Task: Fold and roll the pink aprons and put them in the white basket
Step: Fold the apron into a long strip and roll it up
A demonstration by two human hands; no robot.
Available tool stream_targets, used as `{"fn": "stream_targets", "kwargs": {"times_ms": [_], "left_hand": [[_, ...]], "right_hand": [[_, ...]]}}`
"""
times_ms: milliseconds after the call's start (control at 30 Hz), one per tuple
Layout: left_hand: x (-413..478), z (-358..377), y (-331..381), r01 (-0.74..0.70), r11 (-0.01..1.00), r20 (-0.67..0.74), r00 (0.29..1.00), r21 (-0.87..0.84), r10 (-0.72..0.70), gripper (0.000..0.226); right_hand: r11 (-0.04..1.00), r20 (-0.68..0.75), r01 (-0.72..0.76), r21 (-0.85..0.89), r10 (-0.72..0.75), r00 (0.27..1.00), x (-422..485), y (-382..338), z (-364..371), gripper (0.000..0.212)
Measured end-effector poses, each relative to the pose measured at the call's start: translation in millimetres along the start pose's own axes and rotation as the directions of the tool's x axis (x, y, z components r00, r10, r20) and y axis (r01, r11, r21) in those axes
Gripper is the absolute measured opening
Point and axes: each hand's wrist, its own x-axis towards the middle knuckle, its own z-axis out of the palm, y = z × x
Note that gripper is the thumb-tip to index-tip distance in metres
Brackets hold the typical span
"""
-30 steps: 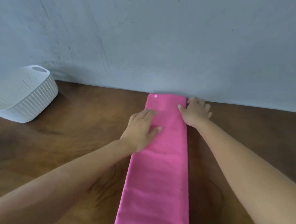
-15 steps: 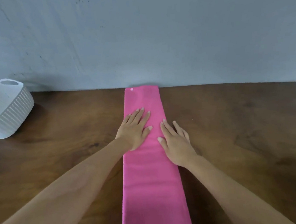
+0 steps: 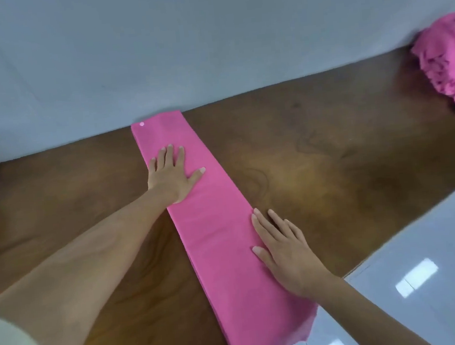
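Observation:
A pink apron [image 3: 222, 245], folded into a long narrow strip, lies across the wooden table from the wall to the near edge, where its end hangs over. My left hand [image 3: 172, 175] presses flat on its far part, fingers straight and pointing toward the wall. My right hand [image 3: 282, 246] lies flat along the strip's right edge nearer to me, fingers straight. A small white snap shows at the strip's far left corner. The white basket is out of view.
A crumpled heap of pink aprons [image 3: 449, 67] sits at the far right of the wooden table [image 3: 329, 148], against the grey wall. The table's near edge runs diagonally at the right, with glossy floor tiles [image 3: 425, 278] beyond it.
My right hand has slid along the strip toward me, to its right edge. The left hand stays flat near the far end. The view has swung right: the basket left the frame, the pink heap appeared.

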Motion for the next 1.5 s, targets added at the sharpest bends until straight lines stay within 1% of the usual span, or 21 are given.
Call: {"fn": "stream_targets", "kwargs": {"times_ms": [100,167,200,233,300,333,367,433,500,567,633,700,733,800,867,967,1033,1133,1200,1267,1500], "left_hand": [[-1.2,-3.3,6.4,0.011,1.0,0.015,1.0,0.006,-0.011,0.09],[-5.6,-3.4,15.0,-0.01,0.999,-0.029,1.0,-0.034,0.009,0.082],[-9.8,-1.8,19.2,-0.061,0.996,-0.067,0.996,-0.063,0.057,0.078],[-15.6,0.5,23.2,-0.149,0.985,-0.1,0.985,-0.089,0.14,0.073],[-27.9,7.1,27.6,-0.377,0.923,-0.111,0.923,-0.079,0.368,0.069],[-31.6,10.3,27.6,-0.462,0.885,-0.097,0.885,-0.05,0.456,0.068],[-33.0,12.4,27.0,-0.507,0.862,-0.084,0.86,-0.026,0.503,0.068],[-30.8,13.5,26.4,-0.511,0.86,-0.087,0.857,-0.008,0.508,0.068],[-29.1,15.1,26.1,-0.488,0.873,-0.099,0.868,0.003,0.486,0.068],[-28.5,16.7,27.3,-0.477,0.879,-0.113,0.872,0.01,0.475,0.069],[-27.5,16.8,28.3,-0.474,0.88,-0.115,0.874,0.01,0.472,0.07],[-28.7,15.7,29.0,-0.47,0.883,-0.116,0.876,0.005,0.467,0.072],[-29.7,15.5,29.3,-0.467,0.884,-0.115,0.878,0.006,0.464,0.072],[-31.4,15.1,30.1,-0.46,0.888,-0.112,0.882,0.004,0.458,0.072],[-32.3,13.7,31.0,-0.451,0.893,-0.109,0.887,0.004,0.449,0.073],[-31.9,13.4,33.2,-0.42,0.908,-0.105,0.903,-0.006,0.417,0.073],[-32.0,15.2,34.2,-0.395,0.918,-0.116,0.913,-0.021,0.39,0.073],[-33.6,18.5,35.0,-0.324,0.944,-0.13,0.94,-0.056,0.315,0.075],[-35.8,18.5,36.9,-0.262,0.962,-0.126,0.96,-0.072,0.252,0.076],[-38.4,17.9,39.2,-0.203,0.976,-0.13,0.973,-0.084,0.191,0.075],[-46.8,24.1,44.9,0.019,0.993,-0.136,0.99,-0.119,-0.036,0.075]], "right_hand": [[0.998,-0.023,-0.067,-0.006,0.067,0.997,-32.7,-0.6,11.3,0.07],[0.993,-0.046,-0.118,-0.01,0.117,0.992,-52.9,-1.7,19.8,0.073],[0.989,-0.069,-0.148,0.001,0.148,0.987,-62.0,-2.6,23.3,0.074],[0.983,-0.099,-0.18,0.023,0.181,0.978,-70.4,-3.6,26.1,0.075],[0.965,-0.175,-0.236,0.118,0.254,0.951,-84.9,-6.4,32.2,0.073],[0.945,-0.216,-0.261,0.195,0.301,0.929,-90.5,-8.3,35.1,0.069],[0.917,-0.244,-0.286,0.278,0.355,0.902,-95.0,-10.7,37.2,0.061],[0.857,-0.253,-0.329,0.396,0.447,0.858,-100.4,-15.4,38.7,0.038],[0.834,-0.239,-0.343,0.432,0.473,0.848,-102.8,-19.5,37.7,0.025],[0.823,-0.261,-0.314,0.474,0.472,0.842,-106.6,-21.8,33.7,0.029],[0.772,-0.291,-0.298,0.561,0.521,0.803,-112.4,-24.0,26.7,0.034],[0.67,-0.247,-0.294,0.682,0.589,0.769,-118.4,-27.1,19.4,0.045],[0.616,-0.202,-0.297,0.73,0.61,0.766,-121.0,-28.6,16.7,0.048],[0.569,-0.142,-0.321,0.757,0.623,0.769,-125.0,-29.8,14.8,0.05],[0.569,-0.127,-0.365,0.737,0.647,0.752,-128.6,-27.0,18.2,0.048],[0.551,-0.134,-0.433,0.713,0.713,0.688,-134.2,-17.6,24.2,0.043],[0.57,-0.151,-0.478,0.668,0.733,0.663,-133.9,-8.5,21.9,0.043],[0.64,-0.166,-0.614,0.463,0.743,0.649,-126.6,9.3,12.2,0.049],[0.659,-0.178,-0.68,0.321,0.748,0.64,-119.1,26.4,3.7,0.051],[0.68,-0.198,-0.691,0.243,0.733,0.651,-108.8,47.0,-6.9,0.052],[0.785,-0.203,-0.617,0.056,0.614,0.762,-51.2,113.7,-52.6,0.062]]}}
